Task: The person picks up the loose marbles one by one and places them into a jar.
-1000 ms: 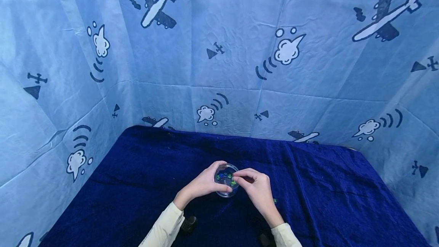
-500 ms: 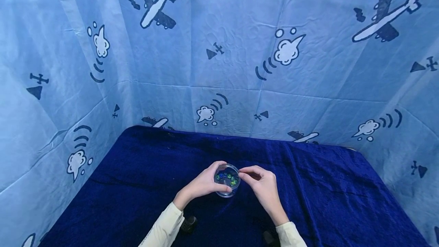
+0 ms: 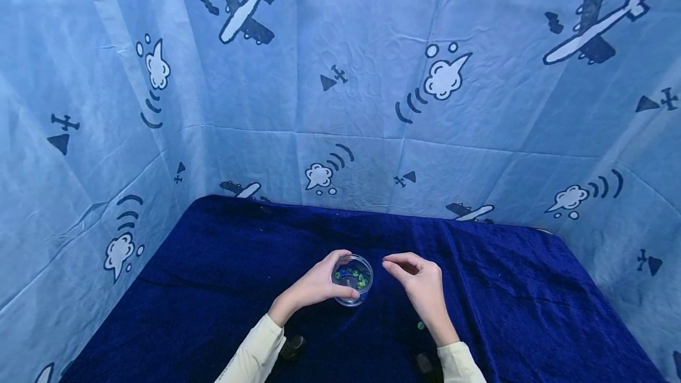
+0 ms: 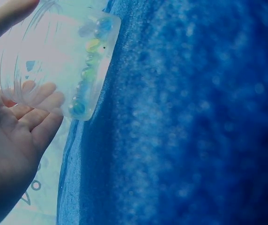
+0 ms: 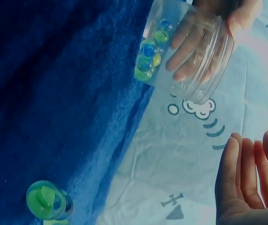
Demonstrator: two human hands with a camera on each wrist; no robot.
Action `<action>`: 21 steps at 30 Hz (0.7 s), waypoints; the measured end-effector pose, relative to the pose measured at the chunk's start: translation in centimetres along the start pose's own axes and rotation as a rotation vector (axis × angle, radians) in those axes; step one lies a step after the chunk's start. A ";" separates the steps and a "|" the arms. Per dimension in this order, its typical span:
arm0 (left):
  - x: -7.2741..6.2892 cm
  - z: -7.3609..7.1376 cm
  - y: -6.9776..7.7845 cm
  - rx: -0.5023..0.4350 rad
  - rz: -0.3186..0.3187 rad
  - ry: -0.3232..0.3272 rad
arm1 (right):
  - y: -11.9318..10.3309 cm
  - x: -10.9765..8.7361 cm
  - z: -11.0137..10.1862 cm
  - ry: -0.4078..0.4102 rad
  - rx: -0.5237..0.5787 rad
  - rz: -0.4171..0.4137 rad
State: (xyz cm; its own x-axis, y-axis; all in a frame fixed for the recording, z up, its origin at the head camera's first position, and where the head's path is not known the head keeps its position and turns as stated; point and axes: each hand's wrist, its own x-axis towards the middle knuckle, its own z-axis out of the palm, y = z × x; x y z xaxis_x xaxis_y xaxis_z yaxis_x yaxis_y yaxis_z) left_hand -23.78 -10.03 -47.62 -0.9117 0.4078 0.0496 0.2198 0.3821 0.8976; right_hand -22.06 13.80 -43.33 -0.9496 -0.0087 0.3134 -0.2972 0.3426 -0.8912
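High forward-down head view and close wrist views, jar (image 5: 216, 68) in all.

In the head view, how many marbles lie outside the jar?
1: a green marble, on the blue cloth beside the wrist of the right hand. Others may be hidden there; the right wrist view seems to show at least one more close by.

A light blue fabric backdrop (image 3: 362, 16) encloses the rear, left and right sides of the bench (image 3: 505, 312). Two large printed airplanes (image 3: 246, 12) occupy its upper area, one left, one right. Printed clouds (image 3: 444, 80) with curved strokes, and dark triangles (image 3: 327, 83) paired with crosses (image 3: 339, 74), are distributed across the panels. A horizontal crease crosses the rear panel. Dark blue plush cloth (image 3: 229, 253) covers the bench; a long fold runs front to back toward its right side.
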 end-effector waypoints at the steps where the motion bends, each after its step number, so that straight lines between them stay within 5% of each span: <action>1: 0.0 0.0 0.0 0.002 0.002 0.001 | 0.1 0.0 -0.1 0.004 -0.003 0.001; 21: 0.0 0.0 0.4 0.014 0.017 -0.004 | 0.2 0.6 -1.4 0.044 0.029 0.030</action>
State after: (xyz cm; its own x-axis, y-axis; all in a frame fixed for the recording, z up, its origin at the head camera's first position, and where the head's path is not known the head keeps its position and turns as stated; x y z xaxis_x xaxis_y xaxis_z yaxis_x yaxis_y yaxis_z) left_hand -23.74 -9.91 -47.28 -0.9066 0.4173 0.0630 0.2398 0.3864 0.8906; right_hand -22.51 15.17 -42.86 -0.9530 0.0425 0.3001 -0.2722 0.3149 -0.9092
